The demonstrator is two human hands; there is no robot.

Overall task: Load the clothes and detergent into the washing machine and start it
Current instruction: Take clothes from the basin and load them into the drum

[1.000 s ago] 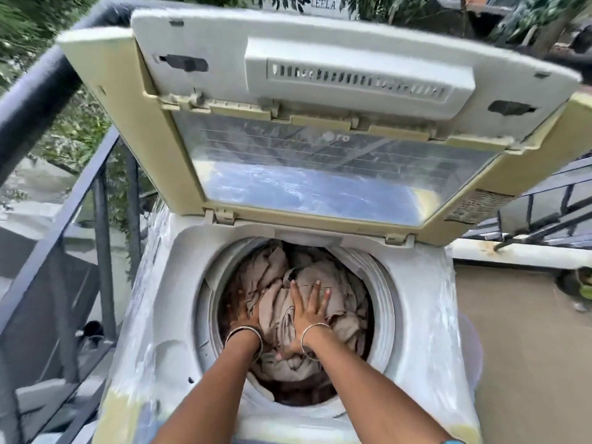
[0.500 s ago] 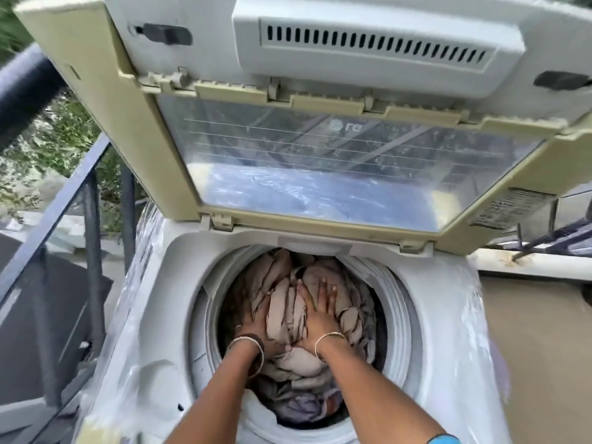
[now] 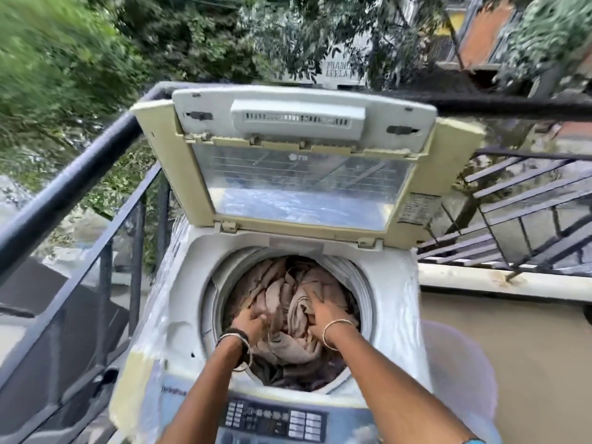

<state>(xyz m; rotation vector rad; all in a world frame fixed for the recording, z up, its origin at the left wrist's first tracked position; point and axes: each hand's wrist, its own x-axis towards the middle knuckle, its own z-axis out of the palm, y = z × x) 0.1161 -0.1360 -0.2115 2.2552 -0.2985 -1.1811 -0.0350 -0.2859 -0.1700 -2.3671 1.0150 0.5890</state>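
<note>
- The left hand (image 3: 248, 322) is reaching into the drum in the lower middle of the frame. Its fingers are curling down into the clothes (image 3: 272, 290) and seem to be gripping a beige fold.
- The right hand (image 3: 323, 312) is lying on the heap just right of the left hand. Its fingers are stretching fairly straight toward the upper left and pressing on the cloth, with the thumb spreading out below.
- Dark and pale bands (image 3: 235, 338) are sitting on the left wrist, and a thin bangle (image 3: 336, 328) is circling the right one.
- Motion blur is smearing both hands, and the fingertips of each are sinking into folds. How firmly the left one is gripping is hard to tell.
- The forearms are covering the near rim of the drum (image 3: 358, 277) and part of the panel (image 3: 275, 421), whose lower part the bottom edge of the frame is cutting off. The lettering on its buttons is too blurred to read.
- The clothes are filling the drum nearly to its mouth as a crumpled beige heap over darker cloth, with no clear long axis.
- The washer (image 3: 394, 283) is standing in the centre with the drum mouth facing up and the panel toward the bottom of the frame.
- The lid (image 3: 298, 187) is standing open, hinged at the far edge and folded in two, with its clear window facing the camera.
- A dark railing (image 3: 80, 174) is running along the left and behind the lid, with trees (image 3: 192, 36) filling the top of the frame.
</note>
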